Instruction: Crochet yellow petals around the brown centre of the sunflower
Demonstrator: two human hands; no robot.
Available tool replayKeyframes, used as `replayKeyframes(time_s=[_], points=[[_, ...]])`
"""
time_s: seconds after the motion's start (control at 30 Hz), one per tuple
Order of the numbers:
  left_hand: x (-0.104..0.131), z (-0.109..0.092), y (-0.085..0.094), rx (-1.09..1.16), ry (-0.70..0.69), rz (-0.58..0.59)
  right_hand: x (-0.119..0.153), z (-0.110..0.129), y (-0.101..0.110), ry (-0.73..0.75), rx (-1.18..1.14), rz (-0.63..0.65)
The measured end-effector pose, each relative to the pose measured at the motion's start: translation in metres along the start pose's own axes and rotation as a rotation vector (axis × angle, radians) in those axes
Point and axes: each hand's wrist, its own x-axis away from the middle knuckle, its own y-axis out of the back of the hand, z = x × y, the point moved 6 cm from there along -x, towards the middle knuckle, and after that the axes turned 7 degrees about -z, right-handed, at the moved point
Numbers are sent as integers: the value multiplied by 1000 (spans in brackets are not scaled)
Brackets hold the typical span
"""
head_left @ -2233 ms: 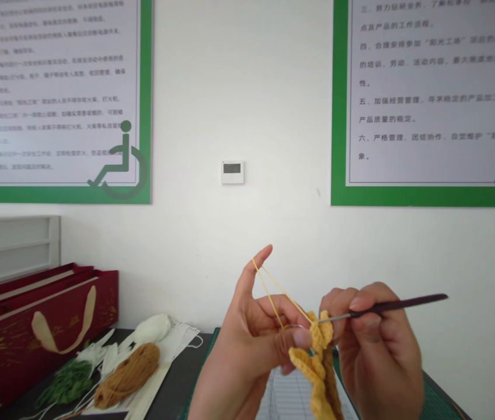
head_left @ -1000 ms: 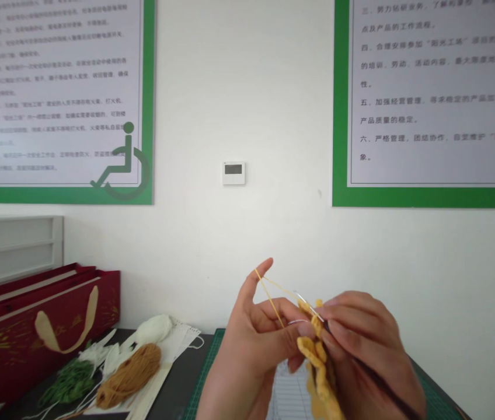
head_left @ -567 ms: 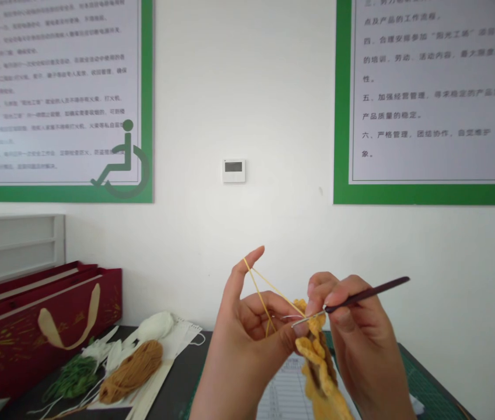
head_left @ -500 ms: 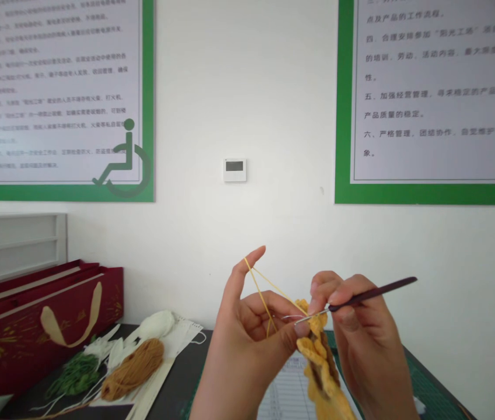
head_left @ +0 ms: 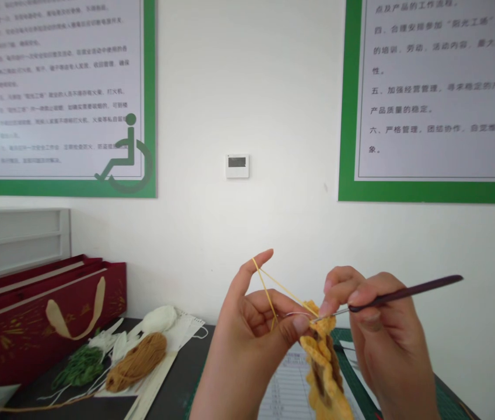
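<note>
My left hand (head_left: 251,332) pinches the upper edge of a yellow crocheted piece (head_left: 324,373) between thumb and fingers. Its raised index finger carries a taut loop of yellow yarn (head_left: 285,287) that runs down to the stitches. My right hand (head_left: 387,332) grips a crochet hook (head_left: 409,291) with a dark handle, and its fingers also touch the top of the piece. The hook's thin metal shaft points left, its tip at the stitches beside my left thumb. The piece is ruffled, with brown along its inner side, and hangs down between both hands.
On the dark table (head_left: 181,361) at left lie a brown yarn skein (head_left: 138,361), green yarn (head_left: 79,367) and white yarn (head_left: 160,319). A dark red gift bag (head_left: 68,303) stands behind them. Below my hands are a printed sheet (head_left: 285,385) and a green cutting mat (head_left: 446,399).
My right hand and the hook have moved right, drawing the hook's tip back toward the stitches. The left hand has shifted slightly right, still holding the piece. The view has also moved a little.
</note>
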Motion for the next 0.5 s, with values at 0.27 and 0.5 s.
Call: replayKeyframes(time_s=[0.27,0.5], points=[[0,4,0,15,13,-6,-3,20,1,141,183,41],[-1,4,0,14,5,8,-1,35,-1,288,395,122]])
